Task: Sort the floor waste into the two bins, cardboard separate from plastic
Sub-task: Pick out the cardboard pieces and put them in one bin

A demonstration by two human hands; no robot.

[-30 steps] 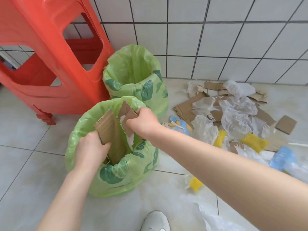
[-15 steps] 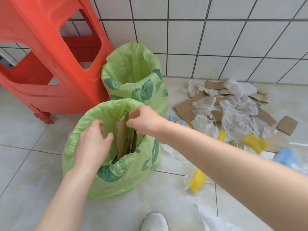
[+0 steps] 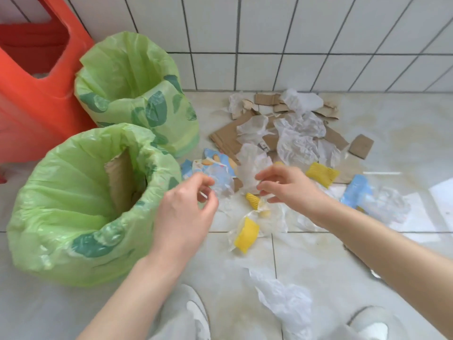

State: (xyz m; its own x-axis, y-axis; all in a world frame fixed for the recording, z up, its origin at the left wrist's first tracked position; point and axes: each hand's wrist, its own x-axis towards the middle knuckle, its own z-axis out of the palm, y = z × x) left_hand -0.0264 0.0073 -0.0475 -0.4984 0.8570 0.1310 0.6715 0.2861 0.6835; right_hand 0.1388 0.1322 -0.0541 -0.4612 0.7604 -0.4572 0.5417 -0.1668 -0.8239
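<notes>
Two bins lined with green bags stand at the left. The near bin [image 3: 73, 204] holds upright cardboard [image 3: 120, 177]; what the far bin [image 3: 137, 94] holds is hidden. The floor pile mixes brown cardboard pieces [image 3: 228, 138], crumpled clear plastic [image 3: 299, 141] and yellow foam nets [image 3: 321, 174]. My left hand [image 3: 181, 217] hovers right of the near bin, fingers loosely curled, fingertips beside a clear plastic scrap [image 3: 221, 182]. My right hand [image 3: 286, 190] hangs over the pile's near edge, its curled fingertips at another clear plastic piece [image 3: 250, 165]. Neither hand plainly grips anything.
A red plastic stool [image 3: 29, 94] stands behind the bins against the tiled wall [image 3: 269, 33]. Blue wrappers [image 3: 355, 190] lie at the right, a yellow net in plastic [image 3: 246, 234] and a loose plastic film [image 3: 284, 298] lie near my feet [image 3: 193, 312].
Both hands have left the near bin, where the cardboard stays, and moved right to the near edge of the floor pile. The view has swung right and down.
</notes>
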